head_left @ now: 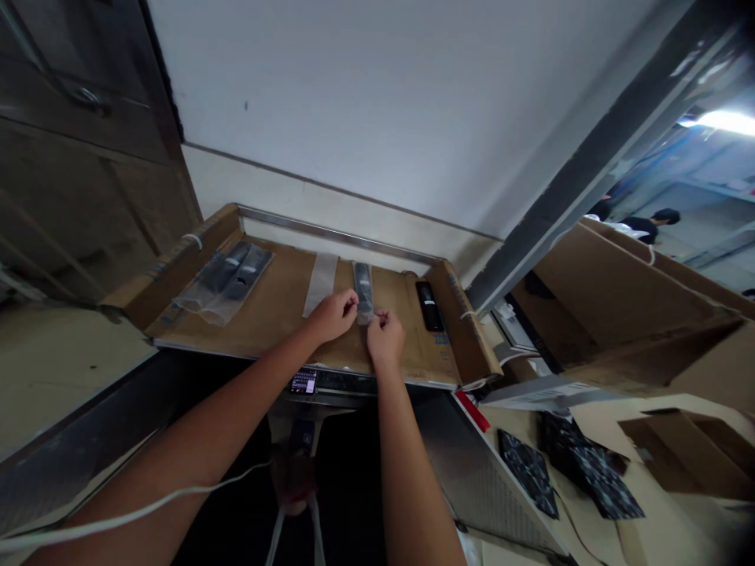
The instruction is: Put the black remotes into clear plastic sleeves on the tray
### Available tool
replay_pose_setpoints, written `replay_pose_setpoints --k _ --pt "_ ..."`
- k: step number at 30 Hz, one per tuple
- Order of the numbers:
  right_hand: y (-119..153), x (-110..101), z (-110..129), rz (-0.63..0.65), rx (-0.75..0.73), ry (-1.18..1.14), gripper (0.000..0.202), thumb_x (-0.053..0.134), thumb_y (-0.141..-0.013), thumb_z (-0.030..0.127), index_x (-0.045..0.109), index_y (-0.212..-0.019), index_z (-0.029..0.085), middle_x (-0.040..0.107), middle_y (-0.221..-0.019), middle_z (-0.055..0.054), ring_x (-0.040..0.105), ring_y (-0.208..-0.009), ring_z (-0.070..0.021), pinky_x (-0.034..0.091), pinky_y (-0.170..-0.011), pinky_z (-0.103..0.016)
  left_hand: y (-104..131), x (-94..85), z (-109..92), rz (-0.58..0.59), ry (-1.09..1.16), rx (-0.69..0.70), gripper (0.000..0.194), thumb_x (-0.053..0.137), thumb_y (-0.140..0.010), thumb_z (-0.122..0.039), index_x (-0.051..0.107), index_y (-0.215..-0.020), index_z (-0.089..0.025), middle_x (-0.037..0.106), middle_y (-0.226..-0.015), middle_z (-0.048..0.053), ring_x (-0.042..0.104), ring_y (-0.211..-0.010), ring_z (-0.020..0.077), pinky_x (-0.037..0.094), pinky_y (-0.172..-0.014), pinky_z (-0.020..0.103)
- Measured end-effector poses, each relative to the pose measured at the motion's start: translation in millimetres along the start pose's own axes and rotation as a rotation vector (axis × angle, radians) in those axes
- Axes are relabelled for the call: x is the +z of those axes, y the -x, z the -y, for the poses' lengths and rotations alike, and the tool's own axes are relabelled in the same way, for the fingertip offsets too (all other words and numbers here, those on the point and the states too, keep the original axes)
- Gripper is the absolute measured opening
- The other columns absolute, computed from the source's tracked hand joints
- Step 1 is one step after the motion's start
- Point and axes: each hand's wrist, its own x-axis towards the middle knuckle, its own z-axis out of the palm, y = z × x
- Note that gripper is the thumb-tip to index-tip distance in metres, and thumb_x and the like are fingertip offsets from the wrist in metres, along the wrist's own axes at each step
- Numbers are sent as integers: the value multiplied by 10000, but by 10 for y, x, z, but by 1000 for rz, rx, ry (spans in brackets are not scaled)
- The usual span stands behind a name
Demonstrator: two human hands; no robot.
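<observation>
Both left hand (335, 316) and right hand (386, 338) (nearly closed) pinch one bag (364, 292).

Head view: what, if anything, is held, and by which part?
The right hand appears to pinch the clear plastic sleeve by its near end; whether the left hand grips it is unclear.

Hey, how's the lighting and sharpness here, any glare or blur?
Head view: the lamp glares white at upper right; head view: the space below the tray sinks into shadow; head view: the bagged item looks hazy; head view: the lower right corner is dark and blurred.
</observation>
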Motion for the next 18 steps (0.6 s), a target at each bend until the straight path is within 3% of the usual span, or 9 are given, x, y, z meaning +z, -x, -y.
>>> replay_pose_setpoints --k 5,9,12,15,18 --pt "-31 38 -99 -39 -17 -191 230 494 -810 287 663 -931 189 689 -788 -42 609 -728 -200 420 -697 -279 30 14 -12 64 -101 15 130 487 -889 -190 585 -972 -206 674 -826 31 629 -754 177 430 -682 285" --pt "-84 93 -162 -49 20 -504 214 507 -791 306 624 -920 183 632 -665 12 580 -627 -170 427 -640 -263 65 -12 -88 134 -185 3 205 457 -913 -210 606 -1054 -216 689 -833 52 649 -756 198 441 -702 299" --pt "-105 98 -163 -58 8 -709 188 536 -765 290 617 -888 175 613 -658 27 557 -619 -145 423 -633 -247 61 -15 -178 122 -81 -54 208 481 -905 -227 616 -1064 -221 699 -847 62 662 -777 207 469 -741 312" --pt "-77 60 -123 -77 -9 -815 166 544 -762 274 619 -867 168 600 -656 36 523 -601 -120 406 -623 -232 0 38 -274 57 284 -334 200 529 -895 -264 594 -1077 -214 716 -860 61 665 -701 184 507 -710 304" --pt "-12 10 -60 -47 -56 -833 162 552 -774 278 619 -873 168 599 -653 34 531 -600 -122 412 -615 -235 -110 128 -351 135 752 -754 208 506 -923 -326 609 -974 -153 707 -756 83 650 -586 179 536 -633 313"
